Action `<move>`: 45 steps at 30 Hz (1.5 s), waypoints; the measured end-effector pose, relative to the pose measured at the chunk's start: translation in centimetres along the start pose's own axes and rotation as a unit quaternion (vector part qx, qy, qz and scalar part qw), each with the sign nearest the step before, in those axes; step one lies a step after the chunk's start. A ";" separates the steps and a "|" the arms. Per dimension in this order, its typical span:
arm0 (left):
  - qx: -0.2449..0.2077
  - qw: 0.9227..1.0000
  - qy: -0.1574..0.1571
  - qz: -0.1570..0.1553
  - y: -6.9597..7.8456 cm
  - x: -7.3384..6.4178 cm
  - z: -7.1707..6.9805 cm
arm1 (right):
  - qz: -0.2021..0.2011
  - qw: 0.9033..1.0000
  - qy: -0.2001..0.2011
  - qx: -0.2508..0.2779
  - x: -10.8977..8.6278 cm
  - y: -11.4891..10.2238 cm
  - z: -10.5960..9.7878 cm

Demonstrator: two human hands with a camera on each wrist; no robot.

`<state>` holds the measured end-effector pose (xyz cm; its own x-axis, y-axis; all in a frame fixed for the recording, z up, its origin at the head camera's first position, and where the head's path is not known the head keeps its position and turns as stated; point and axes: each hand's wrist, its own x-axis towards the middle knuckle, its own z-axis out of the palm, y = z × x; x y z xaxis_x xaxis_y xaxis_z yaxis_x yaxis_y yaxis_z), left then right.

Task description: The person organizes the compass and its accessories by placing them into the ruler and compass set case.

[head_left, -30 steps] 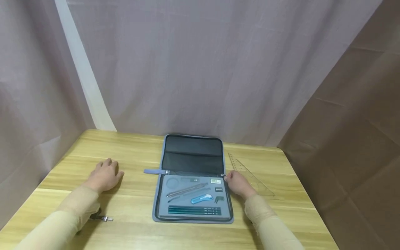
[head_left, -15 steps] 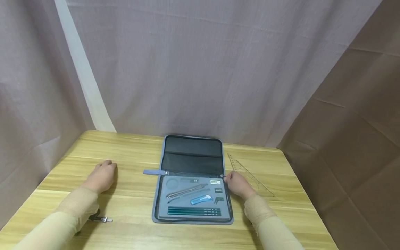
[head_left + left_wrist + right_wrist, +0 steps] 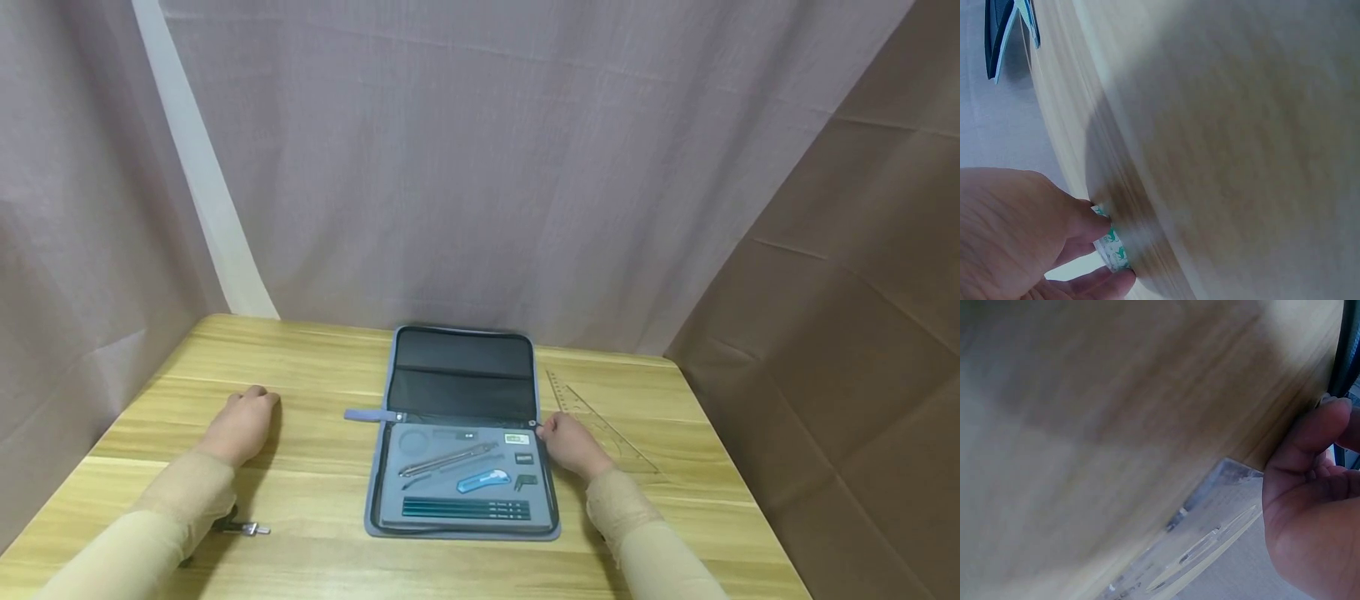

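A grey zip case (image 3: 370, 500) lies unfolded on the table, its lid leaning back. In its tray sit a pair of compasses (image 3: 447, 459), a blue craft knife (image 3: 483, 481), several dark green pencils (image 3: 466, 507), an eraser (image 3: 517, 439) and a sharpener (image 3: 524, 458). My right hand (image 3: 572, 443) pinches the zipper pull at the case's right side, by the fold; the fingertips partly hide it. Left of the case, my left hand (image 3: 242, 425) grips a small tape roll (image 3: 1112, 250) with a white and green print, seen only in the left wrist view.
A clear set square (image 3: 603, 429) lies right of the case, partly behind my right hand. Near my left forearm is a dark tool with a metal tip (image 3: 253, 528), partly covered by the sleeve. A curtain (image 3: 465, 167) hangs behind the wooden table (image 3: 322, 492).
My left hand's fingers were spread on the table a second ago; they have since drawn in and curled round the tape roll. The right hand stays at the case's zip.
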<state>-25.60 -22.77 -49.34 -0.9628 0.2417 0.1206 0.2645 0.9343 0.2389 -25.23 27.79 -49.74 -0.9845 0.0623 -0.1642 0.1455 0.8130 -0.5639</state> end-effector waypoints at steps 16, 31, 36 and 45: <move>0.003 1.000 -0.004 0.003 1.1 0.4 -0.2 | -0.008 1.000 -0.003 -0.006 -0.2 -0.2 -0.2; 0.030 0.996 0.042 0.071 4.3 1.2 0.1 | -0.002 1.000 -0.001 0.001 -0.2 -0.2 -0.1; 0.035 0.992 0.063 0.104 5.5 1.4 0.3 | -0.001 1.000 0.001 0.003 -0.3 -0.2 -0.1; 0.024 0.980 0.096 0.170 8.6 1.6 0.3 | 0.001 1.000 0.000 0.003 -0.3 -0.1 0.0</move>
<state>-24.89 -14.21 -47.39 -0.7899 0.4925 0.3654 0.5613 0.8206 0.1074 -24.91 27.70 -49.59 -0.9842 0.0633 -0.1651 0.1474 0.8097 -0.5680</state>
